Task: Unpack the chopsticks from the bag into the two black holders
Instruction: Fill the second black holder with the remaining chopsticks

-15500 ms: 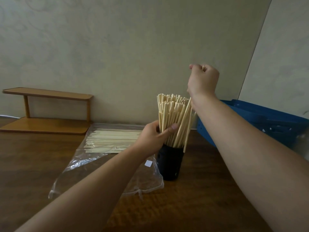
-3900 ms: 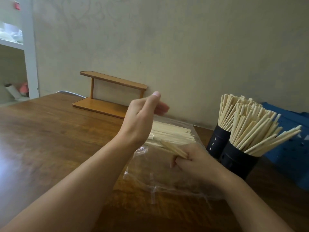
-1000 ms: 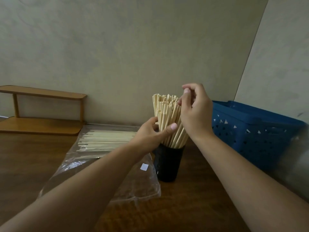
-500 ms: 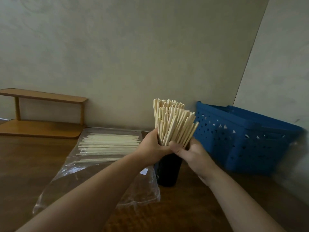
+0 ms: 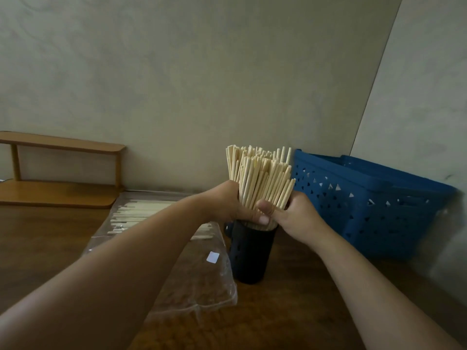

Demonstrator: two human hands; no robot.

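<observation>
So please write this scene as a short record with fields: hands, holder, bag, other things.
left hand: left hand grips the chopstick bundle from the left
right hand: right hand grips it from the right
holder: black holder upright on the wooden table, bundle standing in it
bag: clear plastic bag lying flat, chopsticks inside
other things: blue basket; wooden shelf

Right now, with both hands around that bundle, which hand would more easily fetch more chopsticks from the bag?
Probably the left hand. The bag with its remaining chopsticks lies on the left of the black holder, right under the left forearm. The right hand would have to cross over.
</observation>
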